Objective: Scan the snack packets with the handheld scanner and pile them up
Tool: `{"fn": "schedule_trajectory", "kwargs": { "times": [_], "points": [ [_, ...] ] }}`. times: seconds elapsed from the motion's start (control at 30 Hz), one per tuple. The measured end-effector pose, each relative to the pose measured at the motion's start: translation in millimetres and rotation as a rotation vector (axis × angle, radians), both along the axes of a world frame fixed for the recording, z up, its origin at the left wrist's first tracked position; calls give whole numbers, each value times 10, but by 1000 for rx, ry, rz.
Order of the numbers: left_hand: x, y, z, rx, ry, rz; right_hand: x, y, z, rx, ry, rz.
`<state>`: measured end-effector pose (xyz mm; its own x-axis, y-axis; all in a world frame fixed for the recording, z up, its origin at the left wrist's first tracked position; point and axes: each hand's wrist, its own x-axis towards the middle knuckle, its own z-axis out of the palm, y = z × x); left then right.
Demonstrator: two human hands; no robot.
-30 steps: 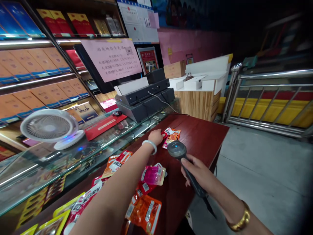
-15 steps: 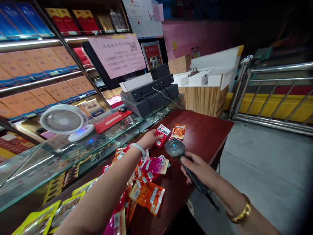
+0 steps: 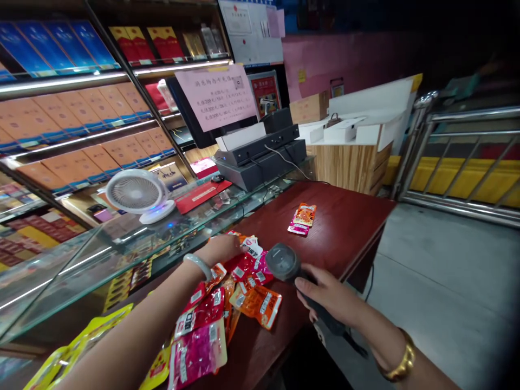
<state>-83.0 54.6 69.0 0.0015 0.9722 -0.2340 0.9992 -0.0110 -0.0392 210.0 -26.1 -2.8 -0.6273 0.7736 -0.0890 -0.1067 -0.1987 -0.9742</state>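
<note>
Ahead of both hands, I have a broad stretch of the red-brown table (image 3: 345,216), its surface showing all round two packets that lie beyond the grips: an orange snack packet (image 3: 305,214) partly over a pink snack packet (image 3: 298,229). The table's right edge slants back toward me and passes behind the right hand (image 3: 331,292) in my view, with grey floor (image 3: 434,265) beyond it, then a metal railing (image 3: 459,157) farther off. Left of the left hand (image 3: 222,250), the glass counter (image 3: 122,276) runs close alongside the table, so room on that side is narrow; a white fan (image 3: 140,192) stands on the glass, well past the wrist.

In the right hand, I have a firm wrap on the handle of a handheld scanner (image 3: 282,260), thumb along the near side, the head pointing left toward the other hand and its cord (image 3: 355,345) trailing below the grip. The left hand is over the far part of a heap of packets (image 3: 258,304), next to a white-and-red one; its fingertips are blurred, so I cannot tell whether they pinch anything. The heap spreads from there toward me, between the left forearm and the right hand. Yellow packets (image 3: 87,338) lie on the other side of that forearm. Whether the scanner head touches the heap, I cannot tell
</note>
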Motion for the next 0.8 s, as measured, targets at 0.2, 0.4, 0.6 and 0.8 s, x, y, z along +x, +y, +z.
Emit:
{"fn": "schedule_trajectory", "kwargs": {
  "times": [0.2, 0.4, 0.6, 0.8],
  "points": [
    [668, 476, -193, 218, -158, -57, 168, 72, -89, 2, -52, -86],
    [1625, 1069, -514, 251, -224, 107, 317, 93, -176, -46, -42, -183],
    [1697, 1219, -616, 147, -252, 73, 443, 78, -187, -73, -31, -247],
    [1221, 1057, -669, 258, -503, 71, 441, 86, -253, -41, -24, -245]
  ]
}}
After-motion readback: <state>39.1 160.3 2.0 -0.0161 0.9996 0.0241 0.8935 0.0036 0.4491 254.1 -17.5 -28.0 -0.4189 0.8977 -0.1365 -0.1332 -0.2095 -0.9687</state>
